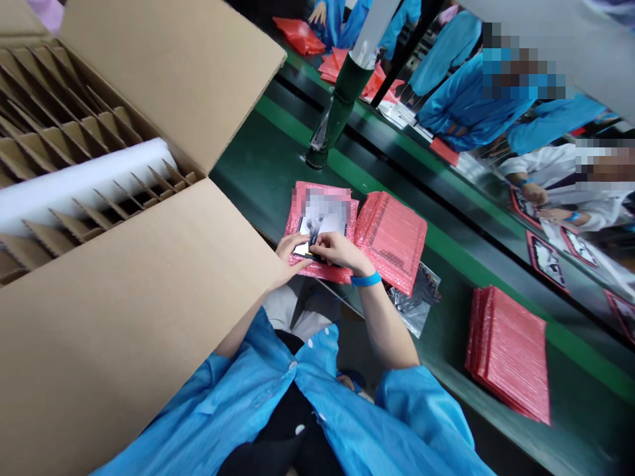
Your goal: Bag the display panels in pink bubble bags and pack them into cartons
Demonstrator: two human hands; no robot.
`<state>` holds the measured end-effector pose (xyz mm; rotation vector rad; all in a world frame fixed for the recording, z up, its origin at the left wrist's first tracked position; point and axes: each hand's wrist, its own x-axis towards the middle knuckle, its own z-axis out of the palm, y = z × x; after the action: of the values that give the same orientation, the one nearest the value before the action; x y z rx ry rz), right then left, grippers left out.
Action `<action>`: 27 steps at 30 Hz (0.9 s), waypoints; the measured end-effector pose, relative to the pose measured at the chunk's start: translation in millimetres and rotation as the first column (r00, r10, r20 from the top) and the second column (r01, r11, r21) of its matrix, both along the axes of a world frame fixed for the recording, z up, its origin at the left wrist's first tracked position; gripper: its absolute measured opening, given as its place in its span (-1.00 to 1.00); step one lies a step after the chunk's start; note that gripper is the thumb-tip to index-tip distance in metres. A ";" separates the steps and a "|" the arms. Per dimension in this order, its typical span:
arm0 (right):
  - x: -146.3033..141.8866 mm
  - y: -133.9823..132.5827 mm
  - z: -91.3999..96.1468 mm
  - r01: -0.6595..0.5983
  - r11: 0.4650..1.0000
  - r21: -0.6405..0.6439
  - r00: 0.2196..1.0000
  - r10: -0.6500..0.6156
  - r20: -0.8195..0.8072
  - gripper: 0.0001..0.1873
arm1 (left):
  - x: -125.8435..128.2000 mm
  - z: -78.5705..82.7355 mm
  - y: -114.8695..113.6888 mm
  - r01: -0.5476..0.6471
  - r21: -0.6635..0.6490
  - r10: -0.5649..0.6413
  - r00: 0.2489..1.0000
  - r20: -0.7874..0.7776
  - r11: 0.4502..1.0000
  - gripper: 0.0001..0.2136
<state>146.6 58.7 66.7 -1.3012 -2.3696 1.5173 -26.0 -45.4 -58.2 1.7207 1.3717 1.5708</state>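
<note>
A flat dark-edged panel with a grey-and-white face [325,215], partly pixelated, lies on a pink bubble-wrap bag [292,208] at the table edge before me. My left hand [292,254] is closed about the panel's near left corner, fingers on its face and thumb along the lower edge. Above the panel's near part, my right hand [338,250] is pinched, its fingertips at a small dark strip; whether they hold it I cannot tell. A blue band [366,279] circles my right wrist. Just right of the panel lie more pink bubble-wrap bags [397,231].
At left stands an open carton [143,311] with cardboard dividers and white foam [89,178]. Clear bags with dark contents [417,301] and a pile of pink bags [516,350] lie rightward on the green table [451,291]. A post [342,99] rises ahead; co-workers sit across.
</note>
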 end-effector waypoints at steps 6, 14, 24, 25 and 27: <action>0.1 1.3 -3.4 0.001 0.992 0.129 0.995 -0.014 0.098 -0.69 | -4.7 10.0 -1.2 0.024 -0.009 -0.025 0.988 -0.149 1.000 -0.43; 18.9 -50.7 -23.2 0.140 0.797 0.588 0.990 -0.121 -0.072 -0.75 | -13.9 6.0 3.7 0.101 -0.093 -0.105 0.994 -0.040 0.991 -0.68; 35.3 -76.1 -62.6 -0.119 0.515 0.849 0.988 -0.026 0.154 -0.55 | -19.3 7.8 7.4 0.166 -0.121 -0.165 0.986 0.016 0.979 -0.73; 34.6 -75.6 -63.6 -0.122 0.486 0.865 0.986 -0.038 0.160 -0.56 | -19.4 7.7 7.2 0.174 -0.124 -0.173 0.985 0.017 0.977 -0.73; 33.1 -76.5 -64.2 -0.121 0.441 0.889 0.985 -0.056 0.161 -0.58 | -19.0 7.7 6.3 0.179 -0.127 -0.179 0.984 0.014 0.976 -0.73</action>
<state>179.7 -17.8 2.5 -1.0528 -2.6025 -0.0708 -45.0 -39.2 -50.5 1.7126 1.2489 1.3573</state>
